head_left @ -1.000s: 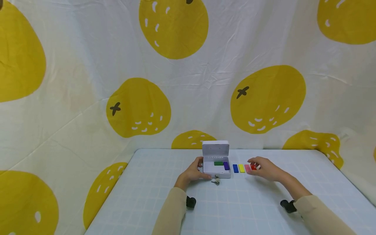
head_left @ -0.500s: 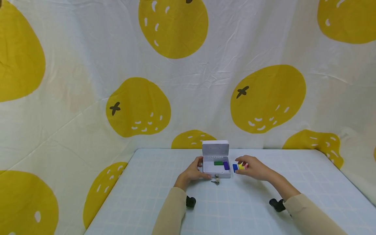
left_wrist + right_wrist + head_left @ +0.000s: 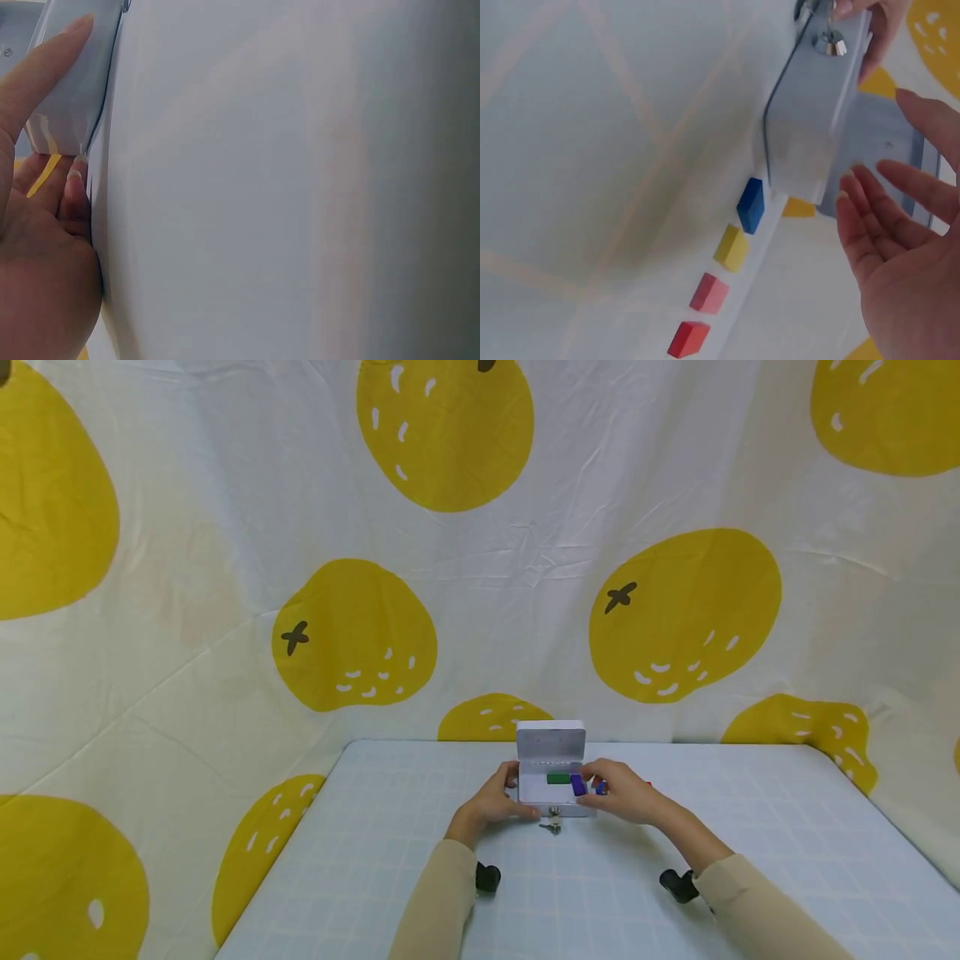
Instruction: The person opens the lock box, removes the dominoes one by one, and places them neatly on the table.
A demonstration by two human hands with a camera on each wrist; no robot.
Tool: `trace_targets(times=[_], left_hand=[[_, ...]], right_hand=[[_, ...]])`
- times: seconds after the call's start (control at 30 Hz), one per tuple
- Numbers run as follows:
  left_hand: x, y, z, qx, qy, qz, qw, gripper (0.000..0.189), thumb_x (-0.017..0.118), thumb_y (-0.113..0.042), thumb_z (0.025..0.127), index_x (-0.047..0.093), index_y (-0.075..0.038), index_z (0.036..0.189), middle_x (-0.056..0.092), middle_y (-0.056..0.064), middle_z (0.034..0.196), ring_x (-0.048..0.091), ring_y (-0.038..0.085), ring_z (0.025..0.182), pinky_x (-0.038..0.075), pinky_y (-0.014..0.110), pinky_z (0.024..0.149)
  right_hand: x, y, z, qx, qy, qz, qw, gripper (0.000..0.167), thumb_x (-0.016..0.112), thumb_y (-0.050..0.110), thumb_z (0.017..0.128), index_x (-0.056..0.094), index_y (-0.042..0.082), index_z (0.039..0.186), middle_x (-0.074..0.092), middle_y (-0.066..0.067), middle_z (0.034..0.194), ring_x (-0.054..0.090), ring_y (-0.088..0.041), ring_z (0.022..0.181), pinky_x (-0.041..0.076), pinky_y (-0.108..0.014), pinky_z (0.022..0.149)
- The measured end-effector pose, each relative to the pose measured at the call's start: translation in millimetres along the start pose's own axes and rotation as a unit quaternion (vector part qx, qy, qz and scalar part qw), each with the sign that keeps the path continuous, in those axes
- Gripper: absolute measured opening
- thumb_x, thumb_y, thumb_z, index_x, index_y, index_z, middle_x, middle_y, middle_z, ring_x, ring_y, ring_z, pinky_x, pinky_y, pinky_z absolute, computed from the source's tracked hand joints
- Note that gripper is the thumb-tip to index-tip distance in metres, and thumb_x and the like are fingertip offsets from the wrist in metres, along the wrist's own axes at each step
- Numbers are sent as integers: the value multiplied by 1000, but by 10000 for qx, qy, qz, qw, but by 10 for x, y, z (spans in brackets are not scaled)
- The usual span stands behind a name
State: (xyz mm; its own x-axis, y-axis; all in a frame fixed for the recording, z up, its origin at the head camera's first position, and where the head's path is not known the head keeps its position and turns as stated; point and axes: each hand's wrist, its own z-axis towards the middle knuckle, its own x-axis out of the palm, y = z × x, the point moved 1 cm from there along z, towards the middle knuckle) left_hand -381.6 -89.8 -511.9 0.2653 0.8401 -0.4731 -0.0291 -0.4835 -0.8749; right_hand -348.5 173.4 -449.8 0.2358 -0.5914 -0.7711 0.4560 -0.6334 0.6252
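A small white metal cash box (image 3: 573, 811) stands on the table with its lid (image 3: 551, 744) raised. My left hand (image 3: 491, 797) holds its left side, thumb along the front wall, as the left wrist view also shows. Inside lie a green block (image 3: 558, 779) and a purple block (image 3: 577, 784). Over the right rim, beside the purple block, is my right hand (image 3: 626, 793); its fingers are loosely bent and nothing shows between them in the right wrist view. Keys (image 3: 553, 825) hang from the front lock.
To the right of the box, a row of blocks lies on the pale checked cloth: blue (image 3: 751, 205), yellow (image 3: 731, 248), pink (image 3: 709, 293) and red (image 3: 688, 340). Behind the table hangs a white curtain (image 3: 510, 635) with yellow fruit prints.
My right hand has moved left, from over the red and pink blocks, past the yellow and blue ones, to the box's right rim. The left hand and the blocks have stayed put.
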Motion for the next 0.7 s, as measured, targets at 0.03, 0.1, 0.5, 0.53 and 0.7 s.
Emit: trace_targets(times=[0.03,0.1,0.5,0.53,0.7], left_hand=[[0,1,-1,8,5,-3,10000,94,96,-29,71,43,-25,148,52,-1,137,47,24,121,40,51,110],[1,5,2,18,18,-26,10000,94,96,-30,71,43,-25,148,52,-1,138,47,23,122,40,50,110],[-2,19,0,63,98,-56,9999,91,95,-28,73,43,-24,147,52,-2,138,46,23,122,40,49,109],[-2,18,2,63,96,-61,9999,91,95,-28,73,43,-24,147,52,-2,138,46,23,121,40,49,109],[-1,22,24,52,75,-42,9999,91,95,-28,73,43,-24,147,52,-3,138,46,22,122,40,47,108]], right_hand=[[15,16,12,-21,1,12,10000,46,78,20,92,64,-4,128,65,-17,111,59,-31,96,55,-33,80],[39,50,38,-81,-12,27,10000,45,78,19,92,64,-3,128,65,-17,110,59,-31,97,56,-37,84],[154,146,265,-37,36,-89,9999,27,76,12,93,66,0,115,59,-9,91,56,-26,88,49,-30,76],[166,146,288,11,38,-104,9999,27,76,12,93,66,0,115,58,-7,89,56,-24,86,49,-31,76],[237,118,397,112,-3,-246,9996,27,76,12,92,67,-3,114,57,-4,84,53,-19,81,50,-33,74]])
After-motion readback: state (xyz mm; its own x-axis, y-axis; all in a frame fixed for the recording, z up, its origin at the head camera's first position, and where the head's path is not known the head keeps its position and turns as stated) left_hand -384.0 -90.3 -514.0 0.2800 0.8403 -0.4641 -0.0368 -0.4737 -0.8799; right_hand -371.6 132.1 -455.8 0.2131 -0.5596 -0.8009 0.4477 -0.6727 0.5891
